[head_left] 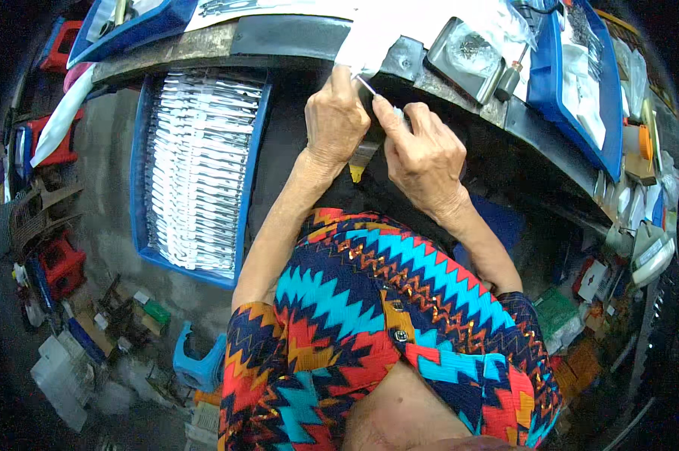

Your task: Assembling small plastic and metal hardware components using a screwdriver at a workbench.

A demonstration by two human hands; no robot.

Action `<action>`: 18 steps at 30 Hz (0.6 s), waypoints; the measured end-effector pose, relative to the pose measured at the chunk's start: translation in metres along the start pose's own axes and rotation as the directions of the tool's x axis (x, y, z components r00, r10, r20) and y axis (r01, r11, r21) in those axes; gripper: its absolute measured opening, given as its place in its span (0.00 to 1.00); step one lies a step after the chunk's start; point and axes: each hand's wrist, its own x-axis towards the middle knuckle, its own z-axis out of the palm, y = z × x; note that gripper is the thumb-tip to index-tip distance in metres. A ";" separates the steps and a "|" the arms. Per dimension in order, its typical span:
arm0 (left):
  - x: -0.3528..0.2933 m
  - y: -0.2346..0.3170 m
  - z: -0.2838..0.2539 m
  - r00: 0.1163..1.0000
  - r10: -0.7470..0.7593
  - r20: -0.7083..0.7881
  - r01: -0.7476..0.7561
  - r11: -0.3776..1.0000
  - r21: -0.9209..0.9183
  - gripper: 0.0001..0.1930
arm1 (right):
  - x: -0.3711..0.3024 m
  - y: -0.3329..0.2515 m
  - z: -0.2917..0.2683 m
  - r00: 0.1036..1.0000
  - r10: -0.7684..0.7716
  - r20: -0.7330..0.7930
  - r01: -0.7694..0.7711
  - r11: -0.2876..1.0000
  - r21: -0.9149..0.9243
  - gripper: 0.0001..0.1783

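Note:
My left hand [336,120] is closed at the table's front edge, its fingertips pinched together beside a bright white sheet. Whatever they grip is hidden or too small to make out. Close to its right, my right hand [427,154] is wrapped around a slim tool with a thin metal shaft [366,85]. The shaft points up and left toward my left fingertips; most of the handle is covered by my fingers. To the left, below table height, a long blue tray [137,180] holds stacked rows of slender silvery metal pieces [200,165].
On the worktable [166,54], a metal tin [448,71] holds a plastic bag of small parts beside a screwdriver [510,79]. Blue bins stand at the right [546,98] and upper left [148,28]. A blue stool [197,368] and red stools [61,259] stand on the floor.

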 end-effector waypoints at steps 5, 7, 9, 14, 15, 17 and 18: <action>0.000 0.000 0.001 1.000 0.012 -0.004 -0.012 1.000 -0.007 0.05 | 0.004 0.005 0.001 0.989 -0.136 -0.054 0.127 0.982 -0.142 0.20; 0.000 0.000 0.002 1.000 0.004 -0.006 -0.004 1.000 -0.024 0.05 | 0.004 0.006 0.004 0.976 -0.195 -0.094 0.177 0.969 -0.171 0.18; 0.001 0.000 0.001 1.000 0.004 0.000 -0.004 1.000 -0.015 0.04 | 0.004 0.004 0.007 0.984 -0.154 -0.088 0.149 0.987 -0.059 0.18; 0.002 -0.002 -0.001 0.999 0.022 0.024 -0.023 0.999 0.028 0.04 | 0.007 0.001 0.001 0.996 0.072 0.049 -0.086 0.924 0.374 0.21; 0.002 -0.003 -0.002 0.999 0.018 0.036 -0.019 0.999 0.036 0.04 | 0.008 0.001 0.000 0.980 0.150 0.133 -0.197 0.838 0.509 0.23; 0.003 -0.002 -0.004 0.999 0.011 0.048 -0.013 0.999 0.039 0.04 | 0.009 0.003 0.000 0.981 0.145 0.129 -0.191 0.836 0.514 0.22; 0.003 -0.002 -0.004 0.999 0.021 0.047 -0.023 0.999 0.048 0.05 | 0.009 0.003 0.000 0.980 0.148 0.134 -0.196 0.837 0.511 0.21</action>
